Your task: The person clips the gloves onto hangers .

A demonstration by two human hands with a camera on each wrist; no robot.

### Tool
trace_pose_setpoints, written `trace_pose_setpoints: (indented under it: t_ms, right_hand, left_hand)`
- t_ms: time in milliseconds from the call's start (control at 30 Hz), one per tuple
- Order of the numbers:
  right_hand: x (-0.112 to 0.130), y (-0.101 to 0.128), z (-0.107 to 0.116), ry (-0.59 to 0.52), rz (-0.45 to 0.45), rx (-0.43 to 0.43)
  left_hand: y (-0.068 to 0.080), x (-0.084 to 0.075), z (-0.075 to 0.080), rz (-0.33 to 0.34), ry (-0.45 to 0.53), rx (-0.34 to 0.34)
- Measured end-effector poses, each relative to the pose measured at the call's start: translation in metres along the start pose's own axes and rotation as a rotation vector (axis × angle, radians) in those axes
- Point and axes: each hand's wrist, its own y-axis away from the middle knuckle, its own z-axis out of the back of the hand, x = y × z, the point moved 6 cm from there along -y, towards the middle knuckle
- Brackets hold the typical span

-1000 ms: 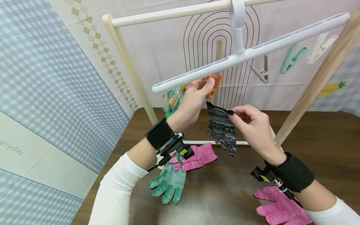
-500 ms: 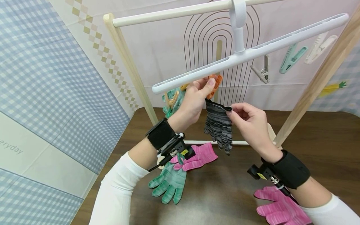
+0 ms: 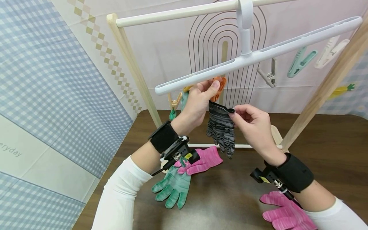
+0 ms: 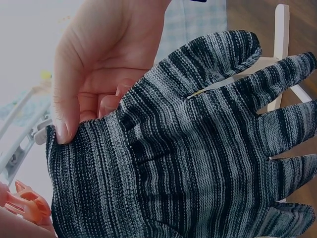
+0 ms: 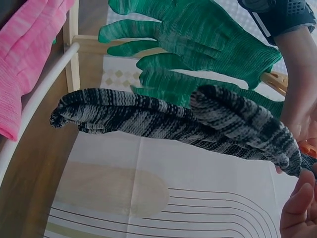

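Note:
In the head view my left hand (image 3: 198, 100) holds an orange clothespin (image 3: 220, 90) under the white hanger bar (image 3: 201, 76). My right hand (image 3: 256, 127) pinches one side of the cuff of a black-and-grey striped knit glove (image 3: 220, 126). The glove dangles fingers down, and its other cuff corner is right at the clothespin's lower end. The left wrist view shows the striped glove (image 4: 198, 139) spread flat, with my right thumb (image 4: 63, 130) on the cuff edge. At the left, a wooden clothespin (image 3: 174, 101) grips a green glove (image 5: 208, 39), partly hidden by my left hand.
A metal clip (image 3: 269, 74), a mint clothespin (image 3: 300, 64) and a white clothespin (image 3: 330, 54) hang from the bar's right side. A pink glove (image 3: 211, 157), a green glove (image 3: 175, 188) and another pink glove (image 3: 283, 209) lie on the table. A wooden rack post (image 3: 322, 86) stands at right.
My right hand has moved a little left with the striped glove, bringing the cuff corner up to the orange clothespin. My left hand has stayed nearly still.

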Motion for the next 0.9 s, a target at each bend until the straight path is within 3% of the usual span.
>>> trace_pose_setpoints:
  t_ms: [900]
  right_hand:
    - [0.011, -0.002, -0.001, -0.047, 0.093, -0.066]
  left_hand:
    - [0.003, 0.002, -0.003, 0.023, 0.015, -0.017]
